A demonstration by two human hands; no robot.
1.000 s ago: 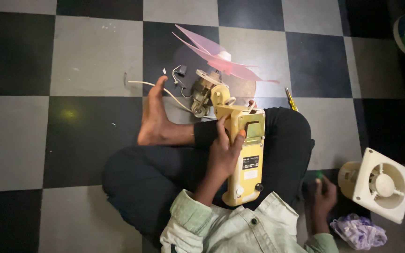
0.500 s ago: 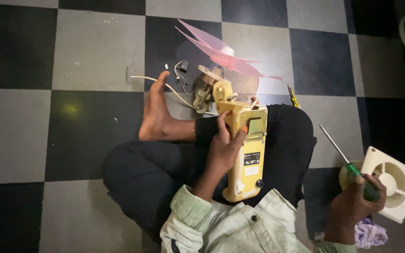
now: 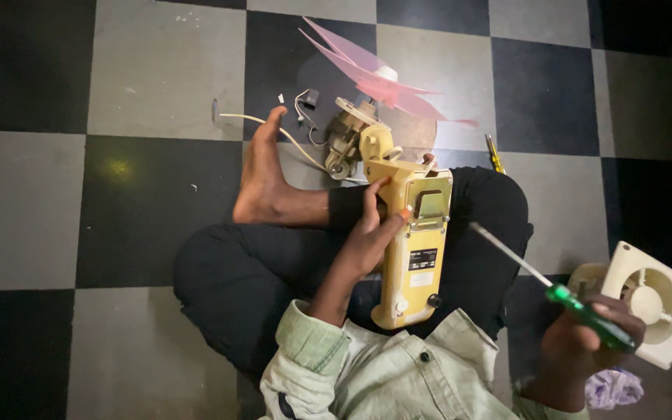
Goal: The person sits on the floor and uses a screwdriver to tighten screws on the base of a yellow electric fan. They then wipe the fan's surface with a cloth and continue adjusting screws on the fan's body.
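Fingers (image 3: 379, 204) on yellow fan body (image 3: 414, 249), screwdriver (image 3: 561, 294) raised — checkered floor (image 3: 157, 85)

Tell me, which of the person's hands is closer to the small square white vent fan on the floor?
Right. The right hand, gripping a green-handled screwdriver, sits just beside the white vent fan. The left hand rests on the yellow fan body, farther away.

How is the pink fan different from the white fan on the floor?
The pink fan blades are bare and see-through, with no cover, while the white fan sits inside a square frame. The pink fan is joined to a long yellow body that the left hand steadies on the lap; the white fan lies on the floor by the right hand, which holds a green screwdriver. Both are fans.
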